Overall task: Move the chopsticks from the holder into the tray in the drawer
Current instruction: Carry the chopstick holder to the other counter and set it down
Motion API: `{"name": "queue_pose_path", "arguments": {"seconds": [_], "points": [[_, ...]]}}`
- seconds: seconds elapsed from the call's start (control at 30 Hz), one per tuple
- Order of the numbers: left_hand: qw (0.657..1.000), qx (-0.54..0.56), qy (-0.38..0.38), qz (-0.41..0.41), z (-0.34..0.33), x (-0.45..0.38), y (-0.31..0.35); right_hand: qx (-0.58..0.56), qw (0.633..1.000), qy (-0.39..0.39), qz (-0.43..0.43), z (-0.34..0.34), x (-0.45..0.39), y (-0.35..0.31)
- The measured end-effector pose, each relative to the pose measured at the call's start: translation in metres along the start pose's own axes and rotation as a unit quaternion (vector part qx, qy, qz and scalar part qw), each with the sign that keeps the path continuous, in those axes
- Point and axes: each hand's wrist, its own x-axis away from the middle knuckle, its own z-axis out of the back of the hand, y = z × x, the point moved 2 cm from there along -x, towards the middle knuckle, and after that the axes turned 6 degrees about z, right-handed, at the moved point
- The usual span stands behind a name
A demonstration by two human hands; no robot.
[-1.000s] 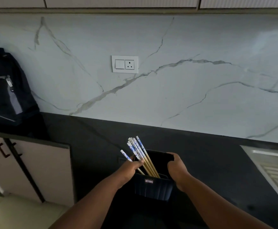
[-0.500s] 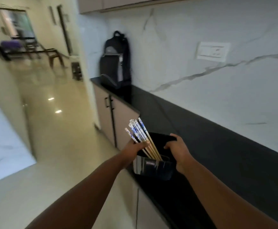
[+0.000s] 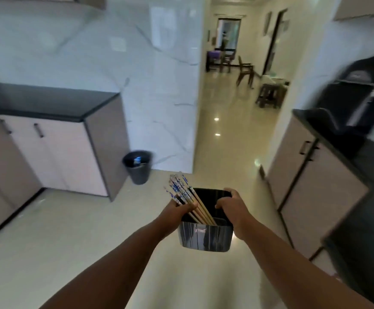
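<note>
A dark, ribbed holder [image 3: 205,236] hangs in the air over the floor, carried between both hands. Several wooden chopsticks [image 3: 182,192] with blue-and-white patterned tops lean out of it toward the upper left. My left hand [image 3: 178,209] grips the holder's left rim, its fingers also curled against the chopsticks. My right hand [image 3: 231,205] grips the right rim with fingers hooked over the edge. No drawer or tray is in view.
A black waste bin [image 3: 138,167] stands on the floor by a marble wall corner. Cabinets under a black counter [image 3: 54,103] run along the left. Another counter with a dark backpack [image 3: 359,90] is on the right. A hallway with chairs [image 3: 245,72] opens ahead.
The holder has been lifted off the black counter and carried away. My view has swung left from the backsplash wall toward the open kitchen floor and hallway.
</note>
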Motion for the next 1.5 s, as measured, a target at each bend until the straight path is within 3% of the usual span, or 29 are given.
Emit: {"name": "queue_pose_path", "arguments": {"seconds": [0.27, 0.5, 0.73, 0.97, 1.23, 1.37, 1.5], "points": [[0.989, 0.0, 0.144, 0.028, 0.254, 0.106, -0.058, 0.047, 0.984, -0.166, -0.035, -0.28, 0.026, 0.024], [0.949, 0.046, 0.307, 0.045, 0.44, 0.229, -0.081, 0.097, 0.945, -0.309, -0.051, -0.505, 0.098, 0.038], [0.882, 0.122, 0.454, 0.036, 0.544, 0.344, -0.102, 0.179, 0.877, -0.445, -0.005, -0.672, 0.165, 0.026], [0.779, 0.141, 0.608, 0.05, 0.648, 0.429, -0.108, 0.199, 0.804, -0.561, 0.013, -0.83, 0.227, 0.011], [0.722, 0.133, 0.679, 0.014, 0.763, 0.444, -0.048, 0.213, 0.712, -0.666, 0.06, -0.987, 0.23, -0.06], [0.672, 0.159, 0.722, -0.027, 0.815, 0.456, -0.025, 0.192, 0.687, -0.693, 0.1, -1.059, 0.242, -0.097], [0.651, 0.175, 0.738, -0.043, 0.862, 0.481, -0.021, 0.163, 0.669, -0.716, 0.114, -1.118, 0.266, -0.115]]}}
